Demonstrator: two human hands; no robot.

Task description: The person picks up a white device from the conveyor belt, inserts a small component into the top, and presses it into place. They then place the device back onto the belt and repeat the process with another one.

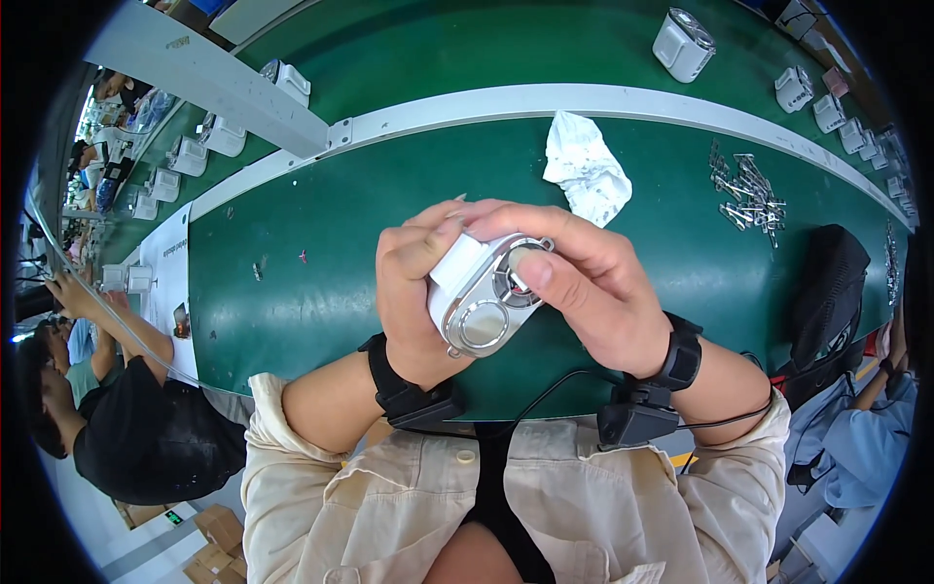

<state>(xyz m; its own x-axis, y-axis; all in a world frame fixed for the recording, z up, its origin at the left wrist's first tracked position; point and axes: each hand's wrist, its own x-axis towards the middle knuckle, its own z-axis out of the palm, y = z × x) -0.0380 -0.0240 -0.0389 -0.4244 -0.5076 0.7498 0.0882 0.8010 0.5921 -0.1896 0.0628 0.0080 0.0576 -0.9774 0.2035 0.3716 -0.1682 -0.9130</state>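
Both of my hands hold a small white device (457, 268) with a silver face that carries two round rings and a small metal loop at each end. My left hand (404, 292) wraps around its left side, fingers curled over the far edge. With my right hand (603, 282) I grip the other side, the thumb pressed on the upper ring. The device is tilted, its silver face turned up and toward me. Just beyond my right hand lies a crumpled white cloth or tissue (589, 170). My fingertips behind the device are partly hidden.
A heap of small metal parts (749, 195) lies at the right, near a black bag (829, 292). Similar white devices stand on the belt beyond the pale rail (467, 99), one at the far right (684, 44). Co-workers sit on both sides. Cables run from my wrist straps.
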